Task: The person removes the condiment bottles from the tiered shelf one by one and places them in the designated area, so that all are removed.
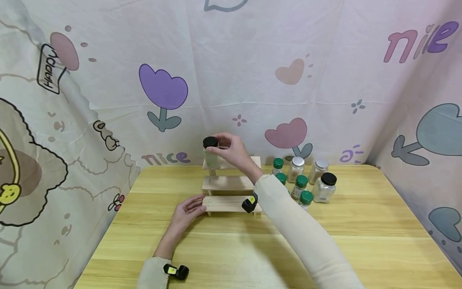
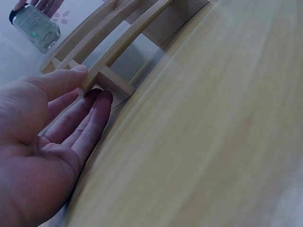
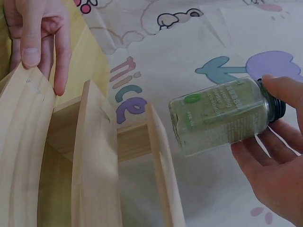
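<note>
My right hand [image 1: 232, 151] grips a clear glass jar [image 3: 220, 116] near its black lid [image 1: 210, 142], thumb on one side and fingers on the other. The jar has a printed label and hangs upright over the left end of the top tier of a three-tier wooden display stand [image 1: 228, 183]. A gap shows between the jar's base and the top board in the right wrist view. Down at the lowest tier, my left hand [image 1: 185, 212] holds the stand's left end, with the thumb [image 2: 59, 81] on the board's edge and the fingers [image 2: 94, 120] underneath.
Right of the stand, several jars stand grouped on the wooden table [image 1: 202, 249]: small green-lidded ones [image 1: 300, 187], two with silvery white lids [image 1: 296, 169], and a larger black-lidded jar [image 1: 325, 187]. A printed cloth [image 1: 231, 80] hangs close behind the table.
</note>
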A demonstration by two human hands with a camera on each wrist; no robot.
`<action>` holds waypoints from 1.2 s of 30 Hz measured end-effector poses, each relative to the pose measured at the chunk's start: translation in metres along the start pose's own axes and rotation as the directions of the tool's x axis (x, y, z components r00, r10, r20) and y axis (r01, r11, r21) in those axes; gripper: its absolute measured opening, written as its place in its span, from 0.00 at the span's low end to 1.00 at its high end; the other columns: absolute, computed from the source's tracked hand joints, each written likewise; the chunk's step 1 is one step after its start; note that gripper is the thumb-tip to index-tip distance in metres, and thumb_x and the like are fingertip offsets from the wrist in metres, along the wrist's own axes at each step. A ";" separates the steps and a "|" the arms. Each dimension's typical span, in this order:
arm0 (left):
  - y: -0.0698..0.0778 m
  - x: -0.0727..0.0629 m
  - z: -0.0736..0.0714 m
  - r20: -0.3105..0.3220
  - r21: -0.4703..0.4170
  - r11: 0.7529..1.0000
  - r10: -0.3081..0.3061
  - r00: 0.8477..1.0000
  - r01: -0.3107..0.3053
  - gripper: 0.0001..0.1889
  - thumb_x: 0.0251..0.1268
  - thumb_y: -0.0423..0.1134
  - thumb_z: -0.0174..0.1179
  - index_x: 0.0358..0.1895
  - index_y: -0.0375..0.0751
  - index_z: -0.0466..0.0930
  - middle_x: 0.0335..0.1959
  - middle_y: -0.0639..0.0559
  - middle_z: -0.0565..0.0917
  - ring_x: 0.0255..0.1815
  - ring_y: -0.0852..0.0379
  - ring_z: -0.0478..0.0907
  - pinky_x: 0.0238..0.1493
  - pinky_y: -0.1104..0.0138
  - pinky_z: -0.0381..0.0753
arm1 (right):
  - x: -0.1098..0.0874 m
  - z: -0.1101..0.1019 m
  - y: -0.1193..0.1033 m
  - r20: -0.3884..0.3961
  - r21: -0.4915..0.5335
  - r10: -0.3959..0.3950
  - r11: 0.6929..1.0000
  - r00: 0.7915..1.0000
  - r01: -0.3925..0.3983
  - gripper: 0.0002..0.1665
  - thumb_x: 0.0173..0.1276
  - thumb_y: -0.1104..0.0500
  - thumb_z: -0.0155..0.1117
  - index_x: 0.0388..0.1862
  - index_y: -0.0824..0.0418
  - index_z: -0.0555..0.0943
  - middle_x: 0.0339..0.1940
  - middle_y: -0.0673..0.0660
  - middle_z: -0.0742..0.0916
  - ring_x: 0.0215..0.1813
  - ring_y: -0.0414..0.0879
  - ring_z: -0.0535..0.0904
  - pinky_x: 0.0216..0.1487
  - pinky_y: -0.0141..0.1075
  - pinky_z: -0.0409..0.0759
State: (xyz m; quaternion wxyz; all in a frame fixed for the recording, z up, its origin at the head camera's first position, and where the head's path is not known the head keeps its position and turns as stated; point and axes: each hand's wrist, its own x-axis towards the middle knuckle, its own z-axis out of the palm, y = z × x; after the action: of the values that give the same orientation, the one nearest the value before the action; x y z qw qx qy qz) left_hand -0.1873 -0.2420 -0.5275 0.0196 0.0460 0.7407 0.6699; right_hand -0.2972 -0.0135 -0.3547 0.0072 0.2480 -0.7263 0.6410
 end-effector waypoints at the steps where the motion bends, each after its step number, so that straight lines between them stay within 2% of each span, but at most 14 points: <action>1: 0.000 0.000 0.000 0.002 0.004 1.000 0.002 1.000 -0.002 0.26 0.68 0.32 0.68 0.68 0.31 0.76 0.64 0.34 0.79 0.59 0.58 0.81 0.59 0.71 0.81 | -0.001 0.000 -0.001 0.003 -0.001 -0.008 1.000 1.000 0.008 0.23 0.65 0.59 0.78 0.57 0.62 0.83 0.52 0.56 0.89 0.54 0.47 0.85 0.59 0.35 0.83; 8: 0.000 0.000 -0.002 0.003 0.021 1.000 0.015 1.000 -0.015 0.26 0.69 0.32 0.68 0.68 0.31 0.76 0.63 0.33 0.80 0.60 0.54 0.80 0.59 0.71 0.80 | -0.011 -0.002 -0.008 0.017 0.000 -0.038 0.999 0.999 0.038 0.22 0.65 0.59 0.78 0.56 0.61 0.84 0.51 0.54 0.89 0.54 0.46 0.86 0.58 0.36 0.84; 14: -0.001 -0.001 -0.002 -0.004 0.015 1.000 -0.006 1.000 0.006 0.26 0.68 0.32 0.69 0.67 0.31 0.76 0.63 0.34 0.80 0.61 0.52 0.81 0.59 0.71 0.81 | -0.023 -0.005 -0.013 0.030 -0.001 -0.044 0.999 0.999 0.044 0.22 0.65 0.57 0.78 0.56 0.59 0.84 0.51 0.54 0.89 0.54 0.47 0.86 0.57 0.37 0.84; 23: 0.000 -0.001 -0.001 0.016 0.014 1.000 -0.006 1.000 0.006 0.27 0.68 0.34 0.69 0.68 0.31 0.75 0.64 0.34 0.80 0.64 0.41 0.78 0.61 0.69 0.80 | -0.044 -0.017 -0.018 0.028 -0.027 -0.023 0.999 0.999 0.024 0.23 0.66 0.56 0.77 0.58 0.58 0.84 0.51 0.54 0.89 0.54 0.47 0.86 0.55 0.39 0.86; 30: 0.000 -0.002 0.000 0.007 0.014 1.000 -0.021 1.000 0.021 0.27 0.68 0.34 0.69 0.69 0.32 0.75 0.64 0.34 0.80 0.64 0.42 0.78 0.61 0.69 0.80 | -0.060 -0.024 -0.021 0.017 -0.035 -0.024 0.999 1.000 0.025 0.21 0.65 0.57 0.78 0.56 0.57 0.85 0.49 0.54 0.89 0.53 0.49 0.86 0.52 0.41 0.87; 36: 0.001 -0.001 -0.001 0.011 0.004 1.000 -0.003 1.000 0.003 0.26 0.69 0.34 0.69 0.68 0.33 0.75 0.64 0.34 0.80 0.64 0.41 0.78 0.60 0.69 0.81 | -0.071 -0.028 -0.024 0.022 -0.005 -0.048 0.999 0.999 0.048 0.21 0.65 0.59 0.78 0.56 0.58 0.85 0.49 0.54 0.89 0.53 0.49 0.85 0.56 0.43 0.86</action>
State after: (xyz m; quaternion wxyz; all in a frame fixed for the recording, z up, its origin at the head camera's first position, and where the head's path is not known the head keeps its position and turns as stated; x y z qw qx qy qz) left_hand -0.1868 -0.2433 -0.5267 0.0247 0.0488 0.7421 0.6681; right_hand -0.2346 0.0366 -0.3512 0.0155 0.2721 -0.7221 0.6358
